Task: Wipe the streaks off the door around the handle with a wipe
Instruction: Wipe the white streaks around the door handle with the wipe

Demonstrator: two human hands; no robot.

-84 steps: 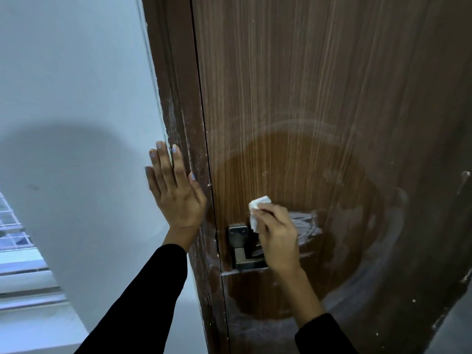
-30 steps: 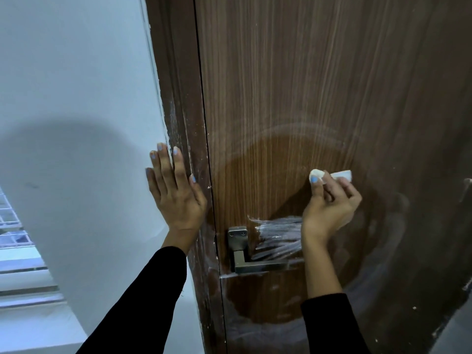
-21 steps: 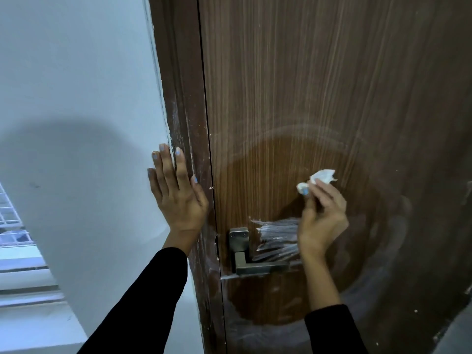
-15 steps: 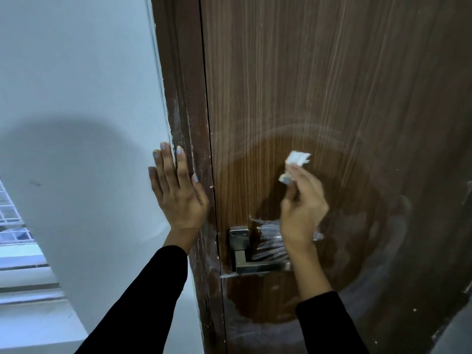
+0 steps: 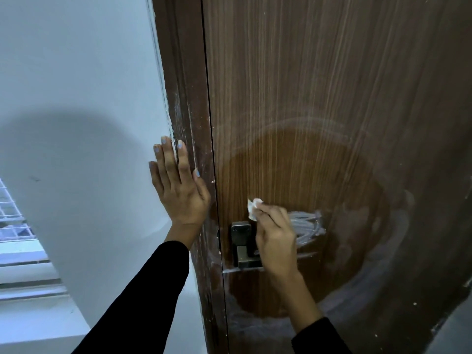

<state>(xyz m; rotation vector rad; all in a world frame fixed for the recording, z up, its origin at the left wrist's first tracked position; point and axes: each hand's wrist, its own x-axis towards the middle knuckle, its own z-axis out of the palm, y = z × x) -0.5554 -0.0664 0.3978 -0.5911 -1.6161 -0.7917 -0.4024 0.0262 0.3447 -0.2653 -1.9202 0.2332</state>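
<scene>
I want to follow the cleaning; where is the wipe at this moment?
In the head view, the wipe is pinched in the right hand against the door, just above the handle.

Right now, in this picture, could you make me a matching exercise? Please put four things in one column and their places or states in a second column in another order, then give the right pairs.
Things
1. left hand
2. right hand
3. wipe
4. handle

Places or states
A. dark metal, partly hidden behind a hand
B. flat and open, over the edge where the wall meets the door frame
C. white, crumpled, pinched at the fingertips
D. raised against the door, pinching something white

Pairs: 1-B, 2-D, 3-C, 4-A
</scene>
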